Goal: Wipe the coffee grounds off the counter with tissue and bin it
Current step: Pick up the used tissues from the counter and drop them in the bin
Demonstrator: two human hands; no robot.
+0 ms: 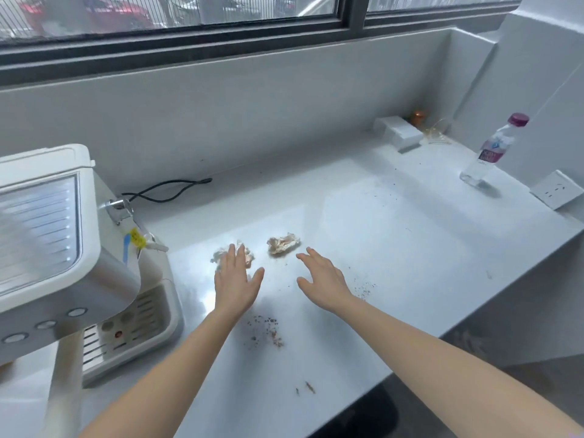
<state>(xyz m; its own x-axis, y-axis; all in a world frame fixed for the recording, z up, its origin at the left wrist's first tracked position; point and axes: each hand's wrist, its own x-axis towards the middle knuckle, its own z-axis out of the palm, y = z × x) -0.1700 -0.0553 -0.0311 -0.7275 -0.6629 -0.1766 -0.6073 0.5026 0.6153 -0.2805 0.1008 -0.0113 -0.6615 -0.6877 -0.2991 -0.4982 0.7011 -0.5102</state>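
Two crumpled, stained tissues lie on the white counter. The left tissue is partly under the fingertips of my left hand, which is flat with fingers spread. The right tissue lies free, just left of and beyond the fingers of my right hand, also spread and holding nothing. Brown coffee grounds are scattered near the front between my forearms. A thinner sprinkle of grounds lies right of my right hand, and a few specks sit by the front edge.
A white coffee machine with its drip tray fills the left side, its black cord behind it. A water bottle stands at the far right by a wall socket. A white box sits in the back corner.
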